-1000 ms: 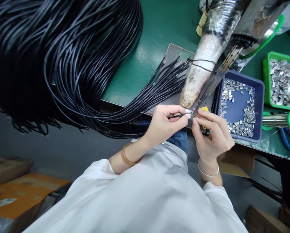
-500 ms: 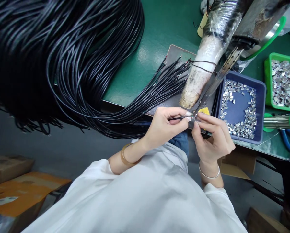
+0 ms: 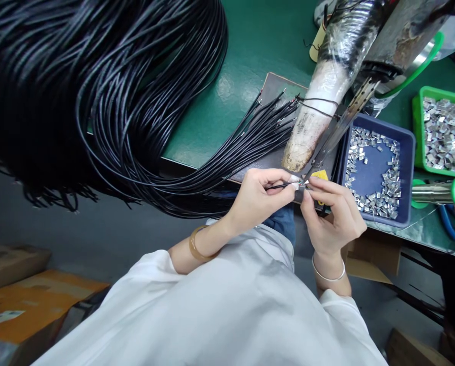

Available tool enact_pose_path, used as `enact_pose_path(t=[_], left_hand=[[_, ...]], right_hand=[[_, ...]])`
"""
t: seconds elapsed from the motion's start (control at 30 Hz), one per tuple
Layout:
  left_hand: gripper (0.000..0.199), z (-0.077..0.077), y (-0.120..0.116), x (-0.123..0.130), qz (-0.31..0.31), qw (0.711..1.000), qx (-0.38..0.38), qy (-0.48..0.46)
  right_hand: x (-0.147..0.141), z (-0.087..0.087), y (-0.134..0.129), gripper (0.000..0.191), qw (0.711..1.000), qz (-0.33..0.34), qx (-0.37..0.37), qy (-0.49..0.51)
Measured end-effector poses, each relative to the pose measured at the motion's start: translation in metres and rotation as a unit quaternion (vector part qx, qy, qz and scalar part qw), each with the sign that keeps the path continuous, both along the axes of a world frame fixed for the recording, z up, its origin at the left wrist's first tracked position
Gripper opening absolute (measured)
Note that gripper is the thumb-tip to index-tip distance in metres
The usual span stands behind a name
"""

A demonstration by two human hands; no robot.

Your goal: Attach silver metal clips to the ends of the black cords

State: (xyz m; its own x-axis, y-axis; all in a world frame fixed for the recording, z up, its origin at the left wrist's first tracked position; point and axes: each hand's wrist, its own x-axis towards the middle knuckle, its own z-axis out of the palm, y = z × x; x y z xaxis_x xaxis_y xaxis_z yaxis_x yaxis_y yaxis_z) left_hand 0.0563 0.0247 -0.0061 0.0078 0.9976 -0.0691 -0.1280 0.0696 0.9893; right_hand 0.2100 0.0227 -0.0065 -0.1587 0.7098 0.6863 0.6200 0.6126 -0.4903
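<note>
My left hand [image 3: 255, 195] pinches the end of a black cable [image 3: 276, 186] between thumb and fingertips, with white wraps on the fingertips. Thin wires stick out of the cable end. Facing it, my right hand [image 3: 336, 213] is closed in a pinch on a small metal connector [image 3: 302, 187] at the wire ends; its exact shape is too small to make out. Just above both hands hangs the tip of a slotted metal strip [image 3: 339, 124]. A bundle of black cables [image 3: 227, 157] lies to the left, stripped ends on a grey board [image 3: 280, 81].
A blue tray [image 3: 409, 175] and a green bin [image 3: 418, 127] hold small metal parts on the right. A plastic-wrapped tube [image 3: 316, 112] slants down above the hands. A solder-like spool [image 3: 433, 193] and blue-handled tool [image 3: 449, 223] lie by the green table's [image 3: 258, 35] edge.
Both hands stay nearly in place, still pinching at the cable end. The right fingers have shifted very slightly. The view has moved a little.
</note>
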Motion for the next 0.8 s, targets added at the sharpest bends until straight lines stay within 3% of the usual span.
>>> enact_pose_path(t=[0.37, 0.5, 0.6, 0.67, 0.8], left_hand=[[0.013, -0.003, 0.001, -0.002, -0.008, 1.0, -0.02, -0.021], [0.014, -0.005, -0.001, -0.001, -0.048, 0.998, -0.03, -0.017], [0.015, -0.006, -0.005, 0.001, -0.057, 0.998, -0.027, -0.021], [0.015, -0.005, -0.007, 0.0, -0.062, 0.997, -0.028, -0.034], [0.016, -0.001, -0.016, -0.004, -0.149, 0.989, -0.022, -0.016]], right_hand=[[0.002, -0.003, -0.003, 0.019, 0.999, 0.008, 0.008, -0.032], [0.007, -0.001, -0.001, 0.013, 0.995, -0.002, -0.014, 0.097], [0.015, 0.004, 0.001, 0.015, 0.979, -0.012, 0.076, 0.189], [0.021, 0.007, 0.001, 0.021, 0.973, -0.047, 0.106, 0.199], [0.037, 0.011, 0.001, 0.031, 0.992, -0.097, -0.027, 0.078]])
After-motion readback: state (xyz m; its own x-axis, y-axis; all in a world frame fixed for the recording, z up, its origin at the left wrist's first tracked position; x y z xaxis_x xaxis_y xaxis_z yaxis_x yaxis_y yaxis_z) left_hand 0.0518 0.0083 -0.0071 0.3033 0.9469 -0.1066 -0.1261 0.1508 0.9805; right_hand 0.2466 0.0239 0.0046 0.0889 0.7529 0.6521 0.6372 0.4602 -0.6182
